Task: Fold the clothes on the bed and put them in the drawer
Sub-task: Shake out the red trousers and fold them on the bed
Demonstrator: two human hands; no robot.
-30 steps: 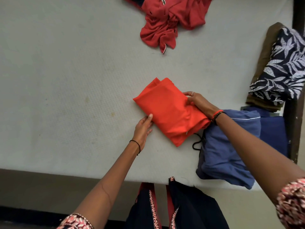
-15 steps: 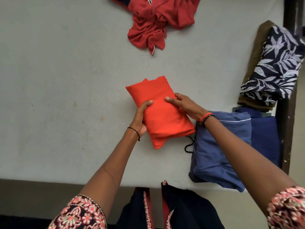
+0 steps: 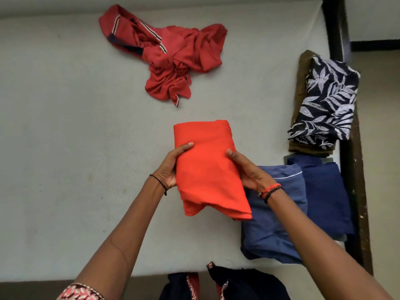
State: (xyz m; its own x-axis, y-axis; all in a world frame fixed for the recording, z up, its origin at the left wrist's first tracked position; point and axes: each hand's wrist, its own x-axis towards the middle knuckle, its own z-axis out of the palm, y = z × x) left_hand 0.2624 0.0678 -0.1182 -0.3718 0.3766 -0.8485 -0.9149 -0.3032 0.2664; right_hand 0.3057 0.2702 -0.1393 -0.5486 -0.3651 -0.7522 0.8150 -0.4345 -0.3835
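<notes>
Red shirt [image 3: 173, 59] lies crumpled on the bed [image 3: 65, 126], blue clothes [image 3: 279, 213] at right. Left grip [image 3: 168, 169] and right grip [image 3: 251, 174] pinch the orange cloth [image 3: 205, 169], thumbs on top.

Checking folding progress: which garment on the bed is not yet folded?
The dark red shirt with striped trim, lying crumpled at the far side. The orange cloth, blue garment and leaf-print garment are folded.

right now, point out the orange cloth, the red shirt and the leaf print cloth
orange cloth [image 3: 205, 169], head view, middle of top face
red shirt [image 3: 173, 55], head view, crumpled middle
leaf print cloth [image 3: 326, 102], head view, top face
</notes>
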